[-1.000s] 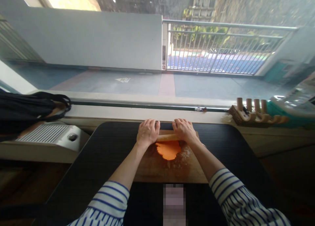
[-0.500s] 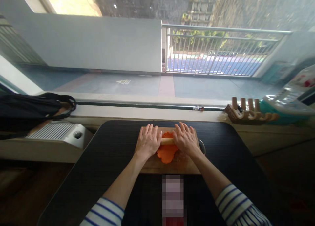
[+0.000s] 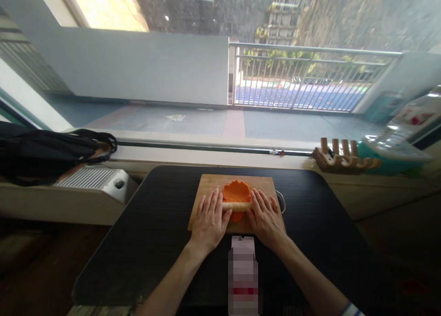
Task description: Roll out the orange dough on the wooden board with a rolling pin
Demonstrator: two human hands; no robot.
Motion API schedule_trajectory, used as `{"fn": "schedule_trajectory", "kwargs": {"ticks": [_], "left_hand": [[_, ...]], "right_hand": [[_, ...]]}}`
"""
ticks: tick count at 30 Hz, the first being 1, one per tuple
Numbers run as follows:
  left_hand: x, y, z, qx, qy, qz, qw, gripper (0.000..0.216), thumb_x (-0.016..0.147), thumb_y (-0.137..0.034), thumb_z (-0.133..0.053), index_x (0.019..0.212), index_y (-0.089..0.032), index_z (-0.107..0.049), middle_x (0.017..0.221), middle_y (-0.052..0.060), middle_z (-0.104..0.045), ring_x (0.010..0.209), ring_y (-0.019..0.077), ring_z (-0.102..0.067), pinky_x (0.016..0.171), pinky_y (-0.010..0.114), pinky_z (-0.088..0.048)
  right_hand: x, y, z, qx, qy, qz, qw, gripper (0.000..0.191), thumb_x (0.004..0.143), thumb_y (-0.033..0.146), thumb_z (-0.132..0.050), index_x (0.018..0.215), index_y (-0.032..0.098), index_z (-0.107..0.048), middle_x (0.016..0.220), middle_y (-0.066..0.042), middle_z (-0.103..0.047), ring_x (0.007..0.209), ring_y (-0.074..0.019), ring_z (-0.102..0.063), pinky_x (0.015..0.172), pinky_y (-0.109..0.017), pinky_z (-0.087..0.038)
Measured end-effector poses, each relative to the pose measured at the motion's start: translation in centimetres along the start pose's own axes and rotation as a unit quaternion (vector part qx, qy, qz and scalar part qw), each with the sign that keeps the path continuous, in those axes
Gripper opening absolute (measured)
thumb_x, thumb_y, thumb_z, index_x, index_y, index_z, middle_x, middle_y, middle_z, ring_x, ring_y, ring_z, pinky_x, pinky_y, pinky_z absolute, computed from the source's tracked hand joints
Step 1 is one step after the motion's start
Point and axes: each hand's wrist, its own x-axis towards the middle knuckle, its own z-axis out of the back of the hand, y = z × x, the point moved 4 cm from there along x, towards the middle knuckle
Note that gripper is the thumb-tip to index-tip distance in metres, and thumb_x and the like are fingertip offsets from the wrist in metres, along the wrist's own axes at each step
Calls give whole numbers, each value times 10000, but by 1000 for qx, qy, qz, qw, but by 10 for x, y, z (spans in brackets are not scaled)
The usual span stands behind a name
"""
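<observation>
Far beyond our hands, through the glass, we saw a pale balcony wall point(image 3: 151, 68) and, right of it, a metal railing point(image 3: 296, 77). Under and around our hands spread the black table point(image 3: 144, 251). Well off to the left of them we had a white slatted unit point(image 3: 99, 185), with a black bag point(image 3: 41, 150) above and behind it. Far to their right, on the sill, sat a teal container point(image 3: 392, 157) and, in front of it, a wooden rack point(image 3: 339, 160) with upright pegs. Beneath our hands lay a wooden board point(image 3: 263, 183), and just nearer to us than the hands, a pinkish package point(image 3: 243, 274), mostly pixelated.

Our left hand point(image 3: 209, 217) and right hand point(image 3: 267, 215) lay palm down, fingers stretched forward, over the two ends of a pale rolling pin point(image 3: 236, 206); we could not tell whether the palms bore hard on it. Between the hands, on the board, lay an orange sheet point(image 3: 236, 191) with a scalloped far edge, the pin crossing it. Just right of our right hand, a thin metal handle point(image 3: 283, 201) curved out beside the board.
</observation>
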Motion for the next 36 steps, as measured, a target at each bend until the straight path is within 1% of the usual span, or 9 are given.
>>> {"fn": "schedule_trajectory", "kwargs": {"ticks": [6,10,14,19,22,25,29,33,36], "left_hand": [[-15,-5,5,2,-10,-7,1000,577,941,-441,-342,1364,-59,-433,1422,179,-428,1333,287,-388,1106,463,-303],[-17,-4,1,1,-16,-4,1000,588,941,-445,-344,1370,-51,-420,1425,185,-423,1335,286,-385,1105,457,-306],[-3,1,-5,-2,-20,13,1000,619,947,-463,-302,1345,-9,-440,1402,216,-445,1309,301,-422,1084,463,-335],[21,10,-11,4,21,36,999,624,958,-454,-248,1305,4,-490,1388,214,-461,1286,308,-449,1070,461,-354],[33,15,-13,9,35,46,998,615,957,-451,-253,1302,-7,-501,1389,208,-461,1297,309,-435,1075,467,-345],[45,21,-15,10,29,59,998,599,951,-452,-284,1299,-21,-514,1371,206,-486,1290,312,-443,1078,470,-335],[62,28,-19,9,27,76,997,580,951,-448,-293,1270,-36,-547,1327,201,-537,1255,307,-482,1057,459,-357],[67,30,-20,2,27,78,997,551,952,-424,-301,1236,-42,-577,1290,197,-571,1231,300,-507,1043,454,-373],[60,26,-18,-1,26,62,998,543,955,-408,-296,1232,-37,-579,1280,200,-578,1223,295,-516,1058,460,-358]], "right_hand": [[-14,2,4,3,0,31,1000,525,980,398,-283,1448,164,-333,1496,-66,-330,1393,-220,-266,1149,-440,-119],[-8,0,4,2,8,39,999,545,982,423,-267,1447,145,-330,1501,-66,-317,1401,-213,-246,1158,-439,-79],[18,-4,2,-2,33,34,999,559,979,440,-259,1439,133,-343,1500,-78,-325,1405,-215,-234,1157,-446,-76],[53,-7,2,-9,75,27,997,562,979,458,-222,1400,138,-411,1504,-100,-320,1406,-233,-230,1135,-469,-141],[68,-8,0,-12,87,15,996,579,974,469,-230,1418,129,-379,1510,-122,-300,1406,-245,-227,1130,-475,-147],[84,-10,-4,-8,97,-5,995,591,970,473,-239,1430,119,-351,1508,-131,-304,1404,-248,-232,1126,-479,-157],[103,-13,-9,9,128,-32,991,586,963,461,-259,1422,110,-359,1493,-145,-334,1379,-266,-288,1097,-487,-227],[104,-12,-9,10,126,-28,992,562,967,432,-255,1408,108,-383,1475,-157,-365,1364,-273,-317,1077,-488,-256],[91,-10,-7,1,91,-22,996,561,975,427,-232,1403,103,-396,1474,-150,-367,1373,-264,-301,1102,-495,-205]]}}
